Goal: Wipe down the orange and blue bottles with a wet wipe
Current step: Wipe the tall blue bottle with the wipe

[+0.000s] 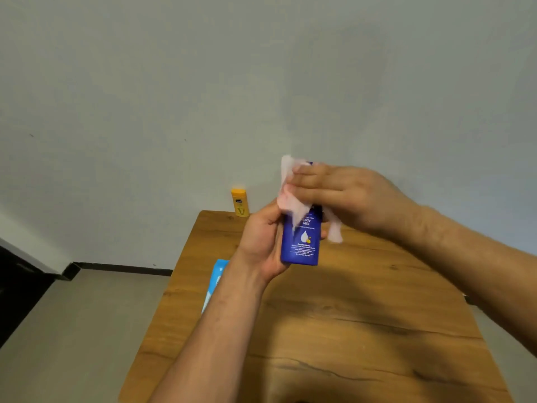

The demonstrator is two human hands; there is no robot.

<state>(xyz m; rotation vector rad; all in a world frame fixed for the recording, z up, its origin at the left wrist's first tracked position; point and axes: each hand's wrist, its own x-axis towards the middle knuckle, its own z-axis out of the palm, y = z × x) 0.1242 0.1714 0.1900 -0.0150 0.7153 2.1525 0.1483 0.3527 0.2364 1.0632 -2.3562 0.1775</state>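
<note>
Mid-wipe on blue bottle [300, 245]: L hand [261, 237] grips its body, R hand [345, 196] fingers clamp wet wipe [290, 196] round the top; next prob. stroke down, orange bottle [240, 202] after.

1. The light is soft and a little dim.
2. A soft shadow lies across the near part of the tabletop [363, 330].
3. The right hand [343, 196] and the wipe [292, 206] look blurred; the picture edges bend.

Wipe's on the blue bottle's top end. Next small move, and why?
Probably slide the right hand and wet wipe down the blue bottle toward its label. The wipe covers only the upper end, the printed lower face shows uncovered, and the left hand grips the lower body to steady it.
</note>
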